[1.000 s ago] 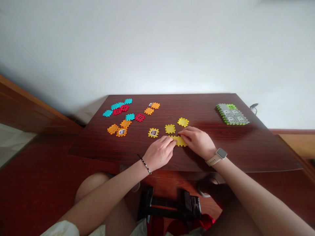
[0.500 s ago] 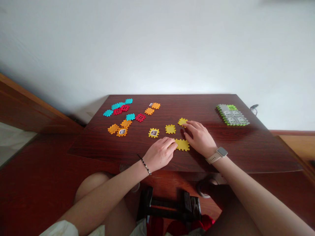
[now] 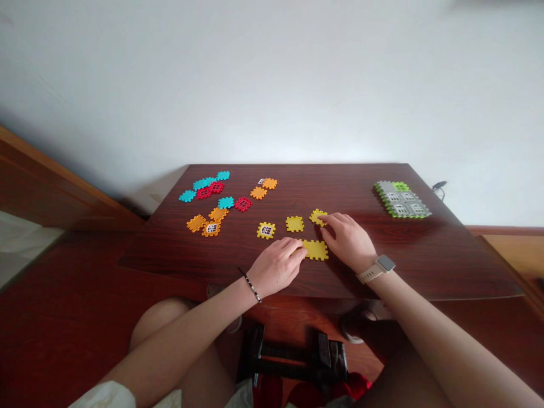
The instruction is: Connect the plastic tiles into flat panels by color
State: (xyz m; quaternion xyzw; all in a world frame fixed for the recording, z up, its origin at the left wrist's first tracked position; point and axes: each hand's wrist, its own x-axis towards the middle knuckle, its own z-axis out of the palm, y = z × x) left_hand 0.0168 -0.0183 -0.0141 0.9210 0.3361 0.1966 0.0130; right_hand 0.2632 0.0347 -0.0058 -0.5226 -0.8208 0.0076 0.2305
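Note:
My left hand (image 3: 278, 265) grips the left end of a yellow strip of interlocking tiles (image 3: 317, 250) lying near the table's front edge; its fingers hide that end. Just beyond the strip, my right hand (image 3: 349, 242) pinches a single yellow interlocking tile (image 3: 317, 216) by its right side. That tile looks slightly turned against the strip. Left of it lies a plain yellow tile (image 3: 294, 224), apart from the others. Further left is a yellow tile with a white window (image 3: 266, 230), touched by neither hand.
On the dark wooden table (image 3: 340, 187), blue tiles (image 3: 226, 202), red tiles (image 3: 243, 204) and orange tiles (image 3: 196, 223) lie scattered at the left. A stack of grey and green tiles (image 3: 402, 199) sits at the right. A wall (image 3: 297, 85) rises behind the table.
My right hand has drawn the single yellow tile slightly right and nearer to me, turning it a little. My left hand stays on the strip.

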